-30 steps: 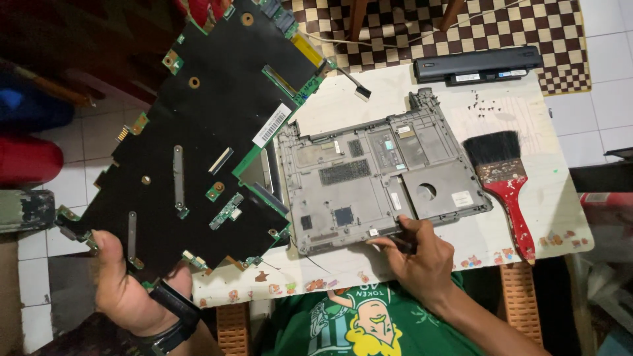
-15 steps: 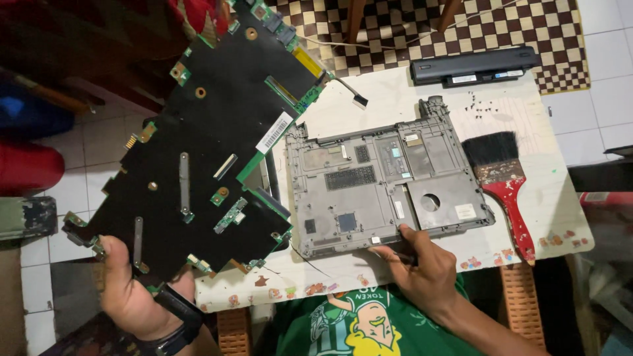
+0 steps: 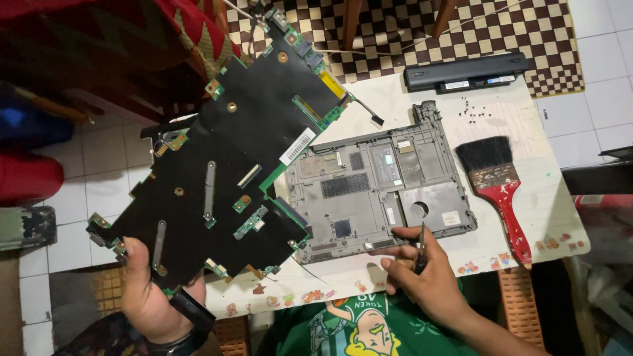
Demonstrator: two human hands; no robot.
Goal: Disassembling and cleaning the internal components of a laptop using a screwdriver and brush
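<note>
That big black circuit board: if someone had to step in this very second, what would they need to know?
Left hand: holds the circuit board by its lower edge, lifted clear of the table.
Right hand: grips a thin screwdriver, fingertips on the near edge of the grey laptop base.
Nearby: black battery, loose screws, red-handled brush.
Done: board out of the base, screws removed.
Left: board needs setting down; base remains open.

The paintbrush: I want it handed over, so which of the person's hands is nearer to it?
Right. The right hand rests at the laptop case's front edge, just left of the paintbrush; the left hand holds the circuit board far across.
</note>
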